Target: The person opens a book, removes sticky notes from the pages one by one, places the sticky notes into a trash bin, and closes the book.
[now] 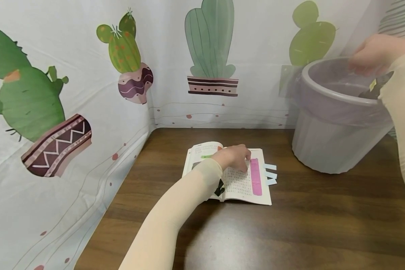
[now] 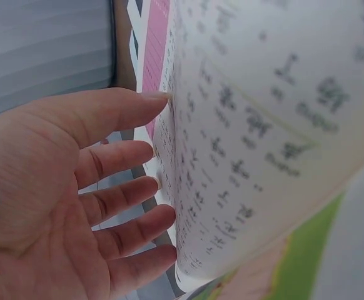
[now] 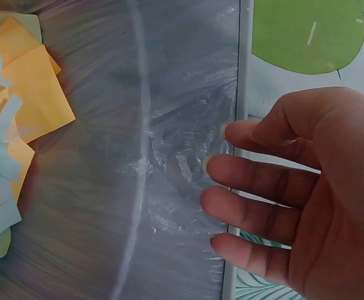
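An open book [image 1: 237, 183] lies on the table, its right page marked with a pink strip [image 1: 255, 176] and light blue tabs [image 1: 270, 174] at its edge. My left hand [image 1: 234, 156] rests on the right page; in the left wrist view its fingers are extended and the thumb tip meets the printed page [image 2: 232, 137]. Over the grey bin [image 1: 337, 135] at the right is my right hand [image 1: 374, 56], by the rim. In the right wrist view its fingers are loosely bent with nothing between them, beside the plastic liner [image 3: 188, 94].
Orange paper notes [image 3: 47, 94] and pale blue slips [image 3: 4, 222] lie inside the bin. A cactus-print curtain [image 1: 168, 48] hangs behind and left of the brown wooden table [image 1: 307, 217]. A black bow [image 1: 219, 187] shows by the left cuff, over the book.
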Demonstrator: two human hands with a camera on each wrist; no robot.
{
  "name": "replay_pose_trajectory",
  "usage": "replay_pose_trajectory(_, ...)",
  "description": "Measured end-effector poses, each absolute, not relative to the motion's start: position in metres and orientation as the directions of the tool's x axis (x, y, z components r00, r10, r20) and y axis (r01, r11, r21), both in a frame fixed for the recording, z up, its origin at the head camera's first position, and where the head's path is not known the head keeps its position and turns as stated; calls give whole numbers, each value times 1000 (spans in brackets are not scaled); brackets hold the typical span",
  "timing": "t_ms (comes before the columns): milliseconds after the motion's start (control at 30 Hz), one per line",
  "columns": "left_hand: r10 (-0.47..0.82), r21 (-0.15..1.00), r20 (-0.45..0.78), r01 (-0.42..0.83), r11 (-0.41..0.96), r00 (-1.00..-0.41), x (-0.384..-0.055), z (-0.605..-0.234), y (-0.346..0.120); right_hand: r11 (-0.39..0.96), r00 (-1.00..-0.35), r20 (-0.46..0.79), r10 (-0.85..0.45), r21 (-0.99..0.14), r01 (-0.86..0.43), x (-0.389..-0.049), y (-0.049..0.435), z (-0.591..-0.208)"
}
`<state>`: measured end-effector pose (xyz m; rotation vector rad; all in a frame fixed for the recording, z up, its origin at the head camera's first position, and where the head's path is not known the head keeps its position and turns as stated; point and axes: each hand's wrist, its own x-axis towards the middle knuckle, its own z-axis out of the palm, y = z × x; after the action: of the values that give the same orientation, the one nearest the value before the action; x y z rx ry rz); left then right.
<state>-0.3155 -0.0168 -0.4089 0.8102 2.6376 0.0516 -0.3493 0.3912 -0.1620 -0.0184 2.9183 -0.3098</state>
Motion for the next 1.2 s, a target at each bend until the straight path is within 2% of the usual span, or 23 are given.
replay_pose_trajectory(233, 555, 155, -345, 537, 829, -757, -314, -409, -17, 976, -986, -165, -38, -216, -2, -353, 401, -166)
replay_pose_trajectory(467, 554, 166, -343, 532, 830, -758, -313, -409, -20, 974, -1000, 16, -17, -224, -20, -341, 380, -162)
replay_pose_trajectory(733, 539, 165, -354, 516, 841, -765, -314, -407, -19, 941, -974, 205, 91, -337, 17, -337, 374, -153)
replay_pose_trajectory(1000, 545, 170, -347, 520, 837, -764, -313, -409, -17, 931, -959, 240, 153, -361, 59, -339, 379, -143)
replay_pose_trajectory(1200, 551, 184, -330, 520, 834, -767, -314, -409, -17, 929, -966, 229, 122, -369, 30, -333, 369, -122)
